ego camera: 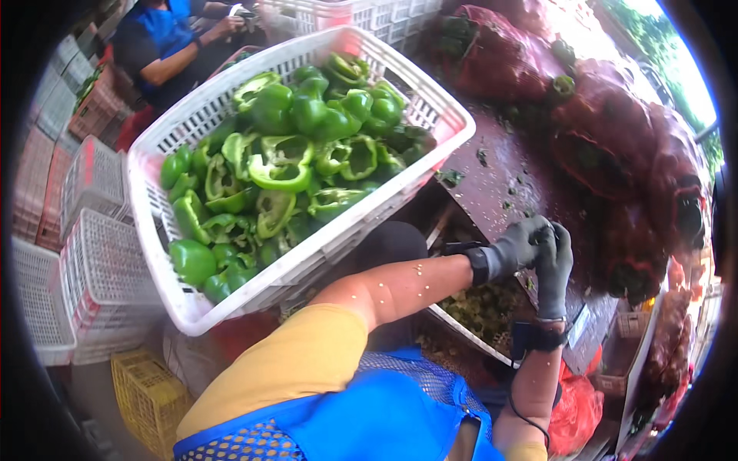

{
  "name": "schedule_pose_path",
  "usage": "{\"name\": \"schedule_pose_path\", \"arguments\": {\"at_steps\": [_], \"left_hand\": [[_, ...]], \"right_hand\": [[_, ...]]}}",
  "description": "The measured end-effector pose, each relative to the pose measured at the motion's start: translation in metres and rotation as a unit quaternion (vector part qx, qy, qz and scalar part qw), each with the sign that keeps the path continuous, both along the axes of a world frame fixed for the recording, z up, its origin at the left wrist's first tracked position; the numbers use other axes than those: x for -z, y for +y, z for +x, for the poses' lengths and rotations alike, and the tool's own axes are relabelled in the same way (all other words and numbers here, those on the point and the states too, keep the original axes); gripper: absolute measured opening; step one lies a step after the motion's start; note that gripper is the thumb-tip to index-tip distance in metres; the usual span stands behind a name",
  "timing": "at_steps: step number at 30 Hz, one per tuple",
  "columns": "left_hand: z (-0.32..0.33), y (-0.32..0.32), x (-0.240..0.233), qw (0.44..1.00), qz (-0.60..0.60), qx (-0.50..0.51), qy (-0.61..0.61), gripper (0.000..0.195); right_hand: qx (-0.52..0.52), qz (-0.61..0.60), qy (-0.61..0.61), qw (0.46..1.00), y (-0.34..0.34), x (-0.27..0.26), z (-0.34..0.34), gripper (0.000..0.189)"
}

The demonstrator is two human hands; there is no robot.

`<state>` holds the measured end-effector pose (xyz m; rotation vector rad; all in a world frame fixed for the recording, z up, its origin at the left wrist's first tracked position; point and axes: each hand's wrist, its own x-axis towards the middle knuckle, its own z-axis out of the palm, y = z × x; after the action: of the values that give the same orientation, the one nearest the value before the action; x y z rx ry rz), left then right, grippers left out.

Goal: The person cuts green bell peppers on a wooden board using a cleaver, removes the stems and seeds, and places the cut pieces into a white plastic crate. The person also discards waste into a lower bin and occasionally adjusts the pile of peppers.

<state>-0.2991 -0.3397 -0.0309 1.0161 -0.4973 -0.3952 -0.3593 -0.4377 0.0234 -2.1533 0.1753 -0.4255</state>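
Note:
Both of my hands wear grey gloves and meet over the near edge of a dark red work surface (pixel 496 167). My left hand (pixel 519 245) has its fingers curled against my right hand (pixel 553 265), whose fingers are bent too. Whether anything small sits between them is hidden by the gloves. Beyond my left forearm, a white plastic crate (pixel 173 129) holds many cut green bell peppers (pixel 282 161), several showing hollow insides. Below the hands, a container of pale green pepper scraps (pixel 484 311) is partly visible. Bits of green and seeds lie scattered on the surface.
Red mesh sacks (pixel 605 127) of green peppers are heaped at the right. Stacked white crates (pixel 109 253) and a yellow crate (pixel 150 397) stand at the left. A co-worker in blue (pixel 167 46) is at the upper left. A red mesh bag (pixel 573 409) lies at the lower right.

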Motion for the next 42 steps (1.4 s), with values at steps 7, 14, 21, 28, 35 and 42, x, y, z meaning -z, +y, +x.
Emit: {"name": "schedule_pose_path", "arguments": {"at_steps": [7, 14, 21, 28, 35, 42], "left_hand": [[-0.003, 0.023, -0.016, 0.991, -0.017, 0.116, 0.062, 0.018], [0.049, 0.108, -0.075, 0.912, -0.391, 0.101, 0.079, 0.031], [0.056, 0.068, -0.010, 0.864, -0.311, 0.196, 0.344, 0.039], [0.056, 0.041, -0.013, 0.947, -0.105, 0.061, 0.298, 0.032], [0.072, 0.005, -0.011, 0.945, -0.022, 0.059, 0.322, 0.030], [0.082, -0.016, -0.012, 0.944, 0.050, 0.036, 0.325, 0.033]], "right_hand": [[0.003, 0.346, -0.065, 0.936, -0.016, 0.027, -0.017, 0.034], [0.039, 0.410, 0.008, 0.911, -0.017, 0.004, -0.029, 0.030], [-0.077, 0.401, 0.233, 0.882, -0.011, 0.069, -0.057, 0.038], [-0.062, 0.036, 0.137, 0.988, -0.094, 0.071, 0.007, 0.044], [0.284, -0.336, -0.040, 0.897, -0.350, 0.135, 0.156, 0.066], [0.103, -0.134, 0.203, 0.964, -0.431, 0.121, 0.253, 0.084]]}}
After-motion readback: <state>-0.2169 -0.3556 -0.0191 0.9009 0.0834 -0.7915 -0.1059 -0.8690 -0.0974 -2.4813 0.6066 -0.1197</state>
